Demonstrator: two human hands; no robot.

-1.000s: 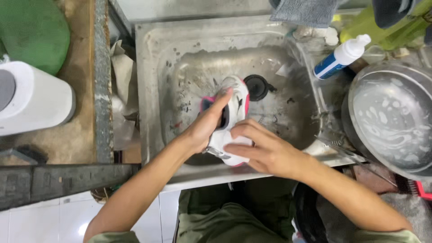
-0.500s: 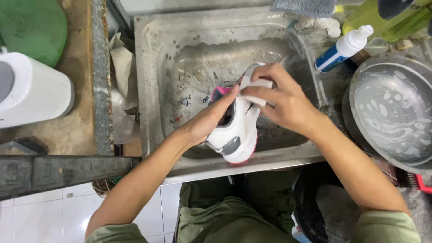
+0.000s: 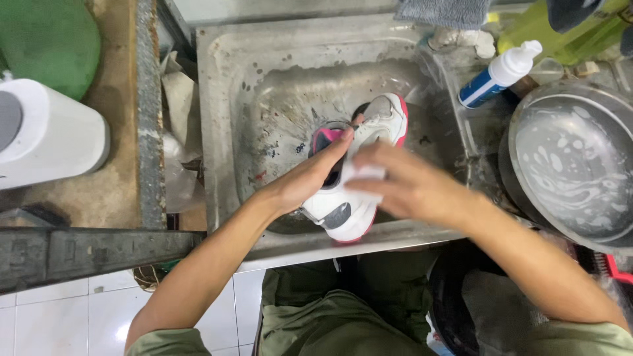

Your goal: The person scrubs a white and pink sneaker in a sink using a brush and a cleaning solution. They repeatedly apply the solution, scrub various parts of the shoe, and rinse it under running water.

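A white sneaker point(image 3: 382, 122) with pink trim and a grey patch is held over a stained metal sink point(image 3: 224, 99). My left hand point(image 3: 306, 181) grips the shoe at its pink opening, fingers reaching inside. My right hand point(image 3: 409, 188) presses a small white cloth or sponge point(image 3: 362, 173) against the shoe's side; the hand is blurred. The shoe's heel hangs over the sink's front rim.
A metal basin of soapy water point(image 3: 570, 165) stands at the right. A white and blue bottle point(image 3: 502, 72) lies behind it. A white cylinder-shaped container point(image 3: 49, 135) and a green lid point(image 3: 49, 39) rest on the left counter. Grey cloth point(image 3: 442, 12) hangs at the back.
My right hand has slid from the shoe's toe down toward its middle and heel. The shoe has shifted slightly; my left hand keeps its grip at the opening.
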